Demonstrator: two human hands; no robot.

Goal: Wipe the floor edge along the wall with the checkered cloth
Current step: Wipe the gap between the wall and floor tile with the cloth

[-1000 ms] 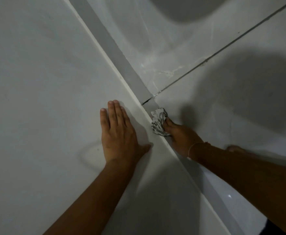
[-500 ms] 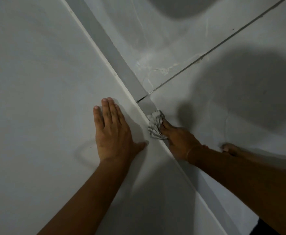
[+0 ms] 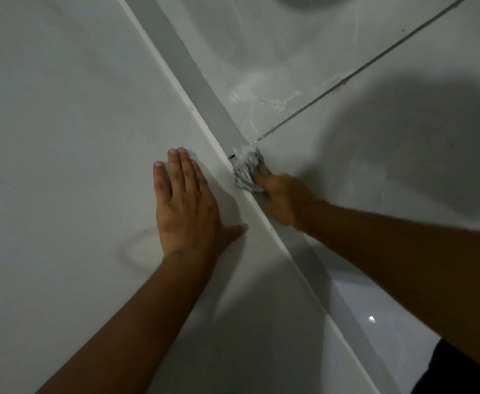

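Observation:
The checkered cloth [image 3: 245, 169] is bunched into a small grey-and-white wad. It presses on the grey floor edge strip [image 3: 204, 92] where the strip meets the pale wall [image 3: 62, 137]. My right hand [image 3: 282, 199] is closed on the cloth from the floor side, fingers partly hidden under it. My left hand [image 3: 187, 206] lies flat on the wall, fingers together, holding nothing, just left of the cloth.
Glossy pale floor tiles [image 3: 375, 180] fill the right side, split by a dark grout line [image 3: 346, 78] that ends close to the cloth. A faint ring-shaped mark [image 3: 136, 248] shows on the wall by my left wrist. Dark shadows lie on the tiles.
My right hand has pushed the cloth a little farther up along the edge strip, up to the end of the grout line. My left hand stays flat on the wall.

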